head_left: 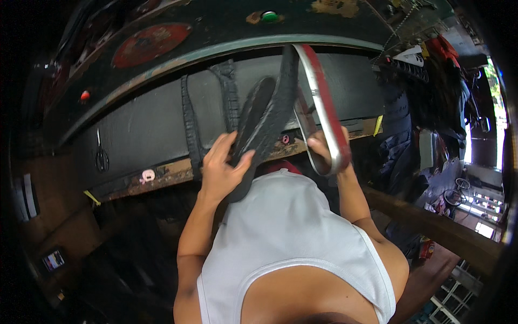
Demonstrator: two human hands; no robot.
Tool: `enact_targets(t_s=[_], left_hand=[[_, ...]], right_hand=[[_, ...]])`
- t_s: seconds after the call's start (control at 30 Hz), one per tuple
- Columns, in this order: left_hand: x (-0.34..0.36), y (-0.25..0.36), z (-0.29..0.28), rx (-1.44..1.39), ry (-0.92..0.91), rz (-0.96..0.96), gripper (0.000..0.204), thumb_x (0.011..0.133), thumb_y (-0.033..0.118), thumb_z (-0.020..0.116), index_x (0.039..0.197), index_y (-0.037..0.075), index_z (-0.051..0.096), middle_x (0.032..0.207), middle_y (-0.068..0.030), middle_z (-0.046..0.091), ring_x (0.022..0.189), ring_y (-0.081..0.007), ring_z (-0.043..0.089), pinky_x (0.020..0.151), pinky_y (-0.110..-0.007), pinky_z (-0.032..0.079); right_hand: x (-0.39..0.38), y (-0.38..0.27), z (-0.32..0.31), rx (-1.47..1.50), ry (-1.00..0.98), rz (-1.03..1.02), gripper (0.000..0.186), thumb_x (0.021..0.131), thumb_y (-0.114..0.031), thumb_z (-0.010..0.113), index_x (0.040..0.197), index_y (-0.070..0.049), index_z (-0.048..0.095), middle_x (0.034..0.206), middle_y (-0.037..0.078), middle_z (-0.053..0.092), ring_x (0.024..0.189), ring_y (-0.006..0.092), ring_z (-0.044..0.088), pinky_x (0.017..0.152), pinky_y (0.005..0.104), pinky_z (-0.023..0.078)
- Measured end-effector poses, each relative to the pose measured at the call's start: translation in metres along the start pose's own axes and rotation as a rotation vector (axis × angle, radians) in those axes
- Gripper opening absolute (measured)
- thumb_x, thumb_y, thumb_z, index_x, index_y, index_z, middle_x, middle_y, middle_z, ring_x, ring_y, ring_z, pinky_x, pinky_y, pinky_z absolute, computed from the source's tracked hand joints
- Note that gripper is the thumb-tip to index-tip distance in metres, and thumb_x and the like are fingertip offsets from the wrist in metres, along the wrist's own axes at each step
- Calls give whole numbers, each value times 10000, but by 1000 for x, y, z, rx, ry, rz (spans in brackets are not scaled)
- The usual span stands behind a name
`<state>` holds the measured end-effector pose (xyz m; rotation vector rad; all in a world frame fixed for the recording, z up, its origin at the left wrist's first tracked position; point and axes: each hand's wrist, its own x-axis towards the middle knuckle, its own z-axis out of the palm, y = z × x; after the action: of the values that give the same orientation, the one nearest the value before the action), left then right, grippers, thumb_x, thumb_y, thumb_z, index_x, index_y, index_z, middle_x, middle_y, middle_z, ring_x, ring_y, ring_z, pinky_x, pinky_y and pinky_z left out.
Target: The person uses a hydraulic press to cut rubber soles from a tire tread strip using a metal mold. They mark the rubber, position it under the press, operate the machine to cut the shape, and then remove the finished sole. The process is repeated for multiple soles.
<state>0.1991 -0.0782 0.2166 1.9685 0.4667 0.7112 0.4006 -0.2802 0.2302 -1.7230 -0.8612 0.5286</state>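
My left hand [222, 167] is closed on a long black rubber strip [276, 108] that curves up toward the dark machine beam. Behind this strip stands a rounded black piece [253, 110], shaped like a shoe sole; whether my fingers also touch it I cannot tell. My right hand [322, 147] grips the lower end of a tall red-and-silver metal loop that looks like a cutting die [325, 102]. The loop is raised upright, its upper end beside the strip's top. Two more black rubber strips [231, 97] lie on the grey bench surface left of the held ones.
Above the bench [145, 113] runs the dark green machine beam [232, 32] with a green button [268, 16] and a red one [84, 95]. Black-handled scissors [101, 156] lie at the left. A yellow strip [378, 125] marks the bench's right edge. A wooden rail [431, 218] stands at right.
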Motion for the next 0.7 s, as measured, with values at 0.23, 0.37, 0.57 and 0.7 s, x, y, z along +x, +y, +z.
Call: enact_targets(t_s=[0.23, 0.37, 0.57, 0.7], left_hand=[[-8, -6, -17, 225, -36, 295, 434, 745, -15, 816, 1148, -40, 655, 886, -141, 672, 728, -239, 659, 586, -310, 513], [-12, -3, -14, 305, -31, 364, 508, 731, -22, 817, 1208, -18, 640, 916, -144, 699, 732, -245, 699, 619, -320, 567], [-11, 7, -8, 344, -12, 403, 514, 741, -22, 813, 1226, -9, 644, 938, -134, 708, 735, -239, 713, 621, -319, 572], [-11, 14, -5, 350, -42, 305, 466, 755, -39, 796, 1201, -23, 662, 930, -159, 700, 750, -274, 701, 633, -325, 558]], right_hand=[[-3, 34, -60, -199, 205, 113, 325, 855, -96, 729, 631, -27, 504, 574, -5, 470, 513, 98, 459, 516, 295, 393], [22, 70, -79, -468, 101, 132, 138, 848, -69, 618, 785, 44, 666, 684, 217, 637, 668, 334, 676, 620, 429, 502], [49, 106, -59, -766, 106, 253, 171, 824, -92, 622, 847, 60, 697, 856, 314, 648, 858, 481, 653, 757, 525, 523], [57, 120, -33, -912, 10, 245, 186, 820, -124, 642, 851, 50, 702, 877, 314, 662, 865, 483, 659, 781, 530, 528]])
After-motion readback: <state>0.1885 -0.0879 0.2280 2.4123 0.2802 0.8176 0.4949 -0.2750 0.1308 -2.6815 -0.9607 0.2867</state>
